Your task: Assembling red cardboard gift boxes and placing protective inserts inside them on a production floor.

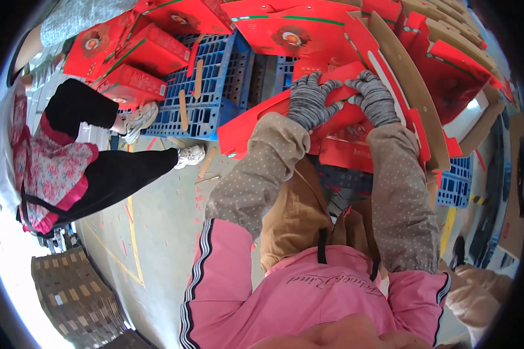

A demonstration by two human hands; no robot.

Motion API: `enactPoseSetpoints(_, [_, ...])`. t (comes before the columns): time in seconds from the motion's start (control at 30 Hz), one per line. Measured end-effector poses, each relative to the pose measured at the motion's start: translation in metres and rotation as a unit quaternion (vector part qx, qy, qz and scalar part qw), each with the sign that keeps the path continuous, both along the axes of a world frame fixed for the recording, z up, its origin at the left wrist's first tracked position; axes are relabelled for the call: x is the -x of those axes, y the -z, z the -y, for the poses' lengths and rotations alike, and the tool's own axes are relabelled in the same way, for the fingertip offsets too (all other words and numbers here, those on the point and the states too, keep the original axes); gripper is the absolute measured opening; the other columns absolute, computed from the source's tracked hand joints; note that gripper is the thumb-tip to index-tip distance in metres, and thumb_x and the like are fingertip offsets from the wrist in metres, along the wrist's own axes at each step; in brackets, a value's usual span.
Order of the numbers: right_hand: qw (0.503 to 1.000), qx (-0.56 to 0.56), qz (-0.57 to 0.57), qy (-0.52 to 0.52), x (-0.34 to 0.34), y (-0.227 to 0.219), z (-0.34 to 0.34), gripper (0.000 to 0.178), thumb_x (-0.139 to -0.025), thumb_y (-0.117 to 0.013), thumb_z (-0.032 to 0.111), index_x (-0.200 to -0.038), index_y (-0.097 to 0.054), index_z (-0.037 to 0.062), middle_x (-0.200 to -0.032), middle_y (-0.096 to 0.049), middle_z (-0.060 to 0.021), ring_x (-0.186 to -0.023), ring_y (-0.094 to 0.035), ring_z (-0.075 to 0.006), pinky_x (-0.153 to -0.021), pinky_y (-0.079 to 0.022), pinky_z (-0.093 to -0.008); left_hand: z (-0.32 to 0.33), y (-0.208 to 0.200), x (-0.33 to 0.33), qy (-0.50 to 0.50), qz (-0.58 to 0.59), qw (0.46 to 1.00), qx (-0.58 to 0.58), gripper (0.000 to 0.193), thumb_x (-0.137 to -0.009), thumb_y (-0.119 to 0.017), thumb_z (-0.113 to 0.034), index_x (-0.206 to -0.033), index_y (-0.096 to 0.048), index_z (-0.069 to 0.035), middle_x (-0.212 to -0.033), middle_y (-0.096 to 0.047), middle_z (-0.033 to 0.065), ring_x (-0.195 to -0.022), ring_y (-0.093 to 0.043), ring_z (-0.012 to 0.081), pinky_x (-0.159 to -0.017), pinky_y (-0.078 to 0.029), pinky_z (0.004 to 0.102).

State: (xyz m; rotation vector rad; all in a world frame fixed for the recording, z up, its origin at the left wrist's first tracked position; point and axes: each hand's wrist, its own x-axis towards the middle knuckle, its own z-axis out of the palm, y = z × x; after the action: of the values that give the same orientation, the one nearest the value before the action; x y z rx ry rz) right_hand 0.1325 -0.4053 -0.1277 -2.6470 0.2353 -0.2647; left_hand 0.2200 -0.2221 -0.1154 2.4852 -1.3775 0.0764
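Both my hands wear grey striped gloves and work on a red cardboard box [343, 123] in front of me. My left hand [310, 103] lies over its left panels, gripping them with the fingers bent and the thumb toward the middle. On the right-hand flap, my right hand [377, 100] grips with its thumb and forefinger pointing at my left hand. A small gap separates the two hands. Partly hidden by my hands and sleeves, the box has red flaps spreading to the left and toward me. Just right of my right hand stands an open carton panel [410, 81] with a brown inside.
Blue plastic pallets [206, 110] stand ahead, carrying red boxes [140, 52]. More open red cartons [457, 72] crowd the right. A person in a floral apron [58, 157] is at the left, feet near the pallet. Flattened brown cardboard [70, 291] is stacked at the lower left. Scraps litter the floor.
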Motion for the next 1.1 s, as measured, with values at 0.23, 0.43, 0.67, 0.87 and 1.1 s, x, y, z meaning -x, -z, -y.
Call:
enactPoseSetpoints(0.23, [1.0,-0.021,0.016,0.014,0.029,0.025,0.021,0.059,-0.057,-0.078,0.002,-0.113,-0.061,0.0095,-0.116,-0.054,-0.018,-0.113,-0.049,-0.0324,-0.097,-0.042,-0.0369,-0.116,-0.041,-0.018,0.086,-0.154,0.953,-0.246,0.085,-0.072,-0.06,-0.064,-0.143,-0.027,-0.031,-0.146,-0.02,0.0254,-0.13,-0.03,0.045,-0.106,-0.027,0.0488])
enactPoseSetpoints(0.43, [0.991,0.107,-0.061,0.05,0.023,-0.015,-0.035,0.049,-0.067,-0.074,0.011,-0.115,-0.061,0.0104,-0.119,-0.054,-0.0188,-0.114,-0.049,-0.0328,-0.096,-0.042,-0.0376,-0.217,-0.036,-0.019,0.0,-0.138,0.962,-0.236,0.088,-0.071,-0.068,-0.054,-0.144,-0.026,-0.028,-0.146,-0.022,0.0247,-0.131,-0.026,0.0453,-0.107,-0.028,0.0484])
enactPoseSetpoints(0.67, [0.964,0.092,0.105,-0.226,-0.01,0.004,-0.139,0.052,-0.076,-0.061,0.046,-0.123,-0.057,0.0251,-0.14,-0.04,-0.0085,-0.132,-0.032,-0.0271,-0.11,-0.014,-0.0513,-0.216,-0.038,-0.028,0.011,-0.163,0.973,-0.166,0.076,-0.077,-0.062,-0.053,-0.142,-0.032,-0.028,-0.141,-0.031,0.0249,-0.125,-0.038,0.0416,-0.104,-0.034,0.045])
enactPoseSetpoints(0.87, [0.971,0.084,0.068,-0.213,-0.026,0.01,-0.14,0.044,-0.082,-0.057,0.042,-0.122,-0.058,0.0245,-0.135,-0.047,-0.0057,-0.129,-0.037,-0.0232,-0.109,-0.017,-0.0487,-0.216,-0.047,-0.045,0.011,-0.292,0.943,-0.16,0.069,-0.08,-0.057,-0.056,-0.141,-0.032,-0.034,-0.143,-0.031,0.0229,-0.125,-0.04,0.0397,-0.103,-0.035,0.0438])
enactPoseSetpoints(1.1, [0.96,0.127,0.12,-0.218,-0.016,0.008,-0.145,0.043,-0.079,-0.061,0.032,-0.121,-0.059,0.0215,-0.138,-0.042,-0.0068,-0.129,-0.036,-0.0288,-0.108,-0.019,-0.0522,-0.21,-0.011,-0.02,0.022,-0.045,0.98,-0.193,0.079,-0.078,-0.059,-0.053,-0.144,-0.023,-0.031,-0.144,-0.019,0.0282,-0.126,-0.028,0.0504,-0.103,-0.03,0.0544])
